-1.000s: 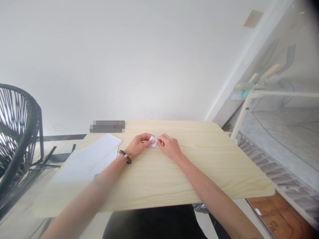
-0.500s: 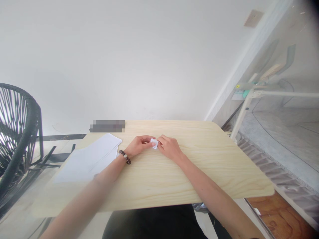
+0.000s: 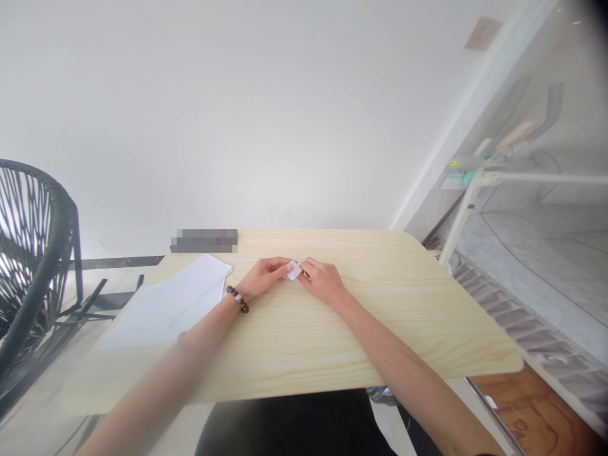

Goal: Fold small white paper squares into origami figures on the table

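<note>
**On the table top: a paper scrap pinched from both sides**

On the wooden table, just past its middle, a small folded paper is pinched between the fingertips of the left hand and the right hand. The left hand is placed at its 9 o'clock, the right at its 3 o'clock. A bead bracelet is worn on the left wrist. White sheets are laid at 8 o'clock of the hands.

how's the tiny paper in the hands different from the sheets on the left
The folded paper is tiny; the sheets are large. The folded paper is pinched between the left hand and right hand; the sheets lie flat and unfolded on the table. Both are white.
</note>
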A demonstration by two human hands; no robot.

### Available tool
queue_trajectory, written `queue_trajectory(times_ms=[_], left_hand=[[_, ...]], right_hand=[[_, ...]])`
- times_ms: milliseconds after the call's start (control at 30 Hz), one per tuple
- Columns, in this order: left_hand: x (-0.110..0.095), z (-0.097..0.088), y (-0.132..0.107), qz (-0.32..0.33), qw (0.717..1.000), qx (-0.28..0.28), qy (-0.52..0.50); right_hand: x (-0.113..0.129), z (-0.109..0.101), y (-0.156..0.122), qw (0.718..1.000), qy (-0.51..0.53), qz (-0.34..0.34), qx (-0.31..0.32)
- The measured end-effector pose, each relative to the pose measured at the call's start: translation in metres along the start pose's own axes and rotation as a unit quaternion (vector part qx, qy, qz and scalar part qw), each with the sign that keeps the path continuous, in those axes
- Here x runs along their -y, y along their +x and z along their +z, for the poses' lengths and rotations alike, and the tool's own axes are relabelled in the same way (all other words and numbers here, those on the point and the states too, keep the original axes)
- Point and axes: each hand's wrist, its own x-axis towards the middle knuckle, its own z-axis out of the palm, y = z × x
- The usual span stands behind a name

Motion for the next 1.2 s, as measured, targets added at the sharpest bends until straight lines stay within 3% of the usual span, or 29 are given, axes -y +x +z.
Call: queue_trajectory(times_ms=[367, 633, 1200], left_hand=[[0.0007, 0.0003, -0.0022, -0.007, 1.0, 0.017, -0.012], [0.0009, -0.001, -0.0016, 0.004, 1.0, 0.0, 0.025], [-0.0037, 0.0031, -0.0002, -0.025, 0.998, -0.055, -0.014]], right_hand=[[0.0016, -0.0003, -0.0006, 1.0, -0.002, 0.008, 0.002], [0.0031, 0.0015, -0.0011, 0.999, -0.026, -0.008, -0.022], [0.0035, 0.002, 0.0006, 0.998, -0.045, 0.004, -0.032]])
